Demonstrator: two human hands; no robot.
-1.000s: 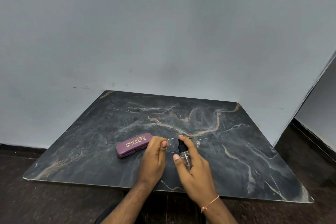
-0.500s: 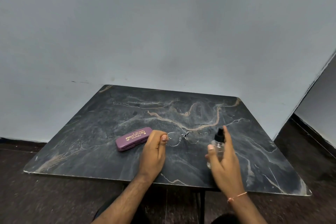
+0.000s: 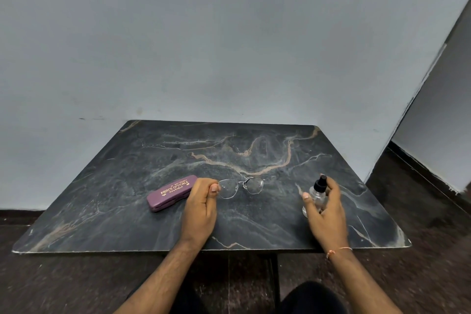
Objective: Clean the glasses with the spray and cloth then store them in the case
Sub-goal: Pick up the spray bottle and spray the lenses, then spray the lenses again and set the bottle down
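Dark marble-patterned table [image 3: 153,216] filling the lower middle of the frame, streaked with tan and pale veins, far edge against a grey wall. At left of centre, lying flat: closed purple glasses case [image 3: 171,192] with gold lettering, angled up to the right. At lower right of centre, standing upright on the top: small clear spray bottle [image 3: 316,195] with black nozzle, partly covered by fingers. Whether the thin-rimmed glasses [image 3: 240,187] at centre touch the surface: unclear. Below the near edge, dark floor [image 3: 63,285].
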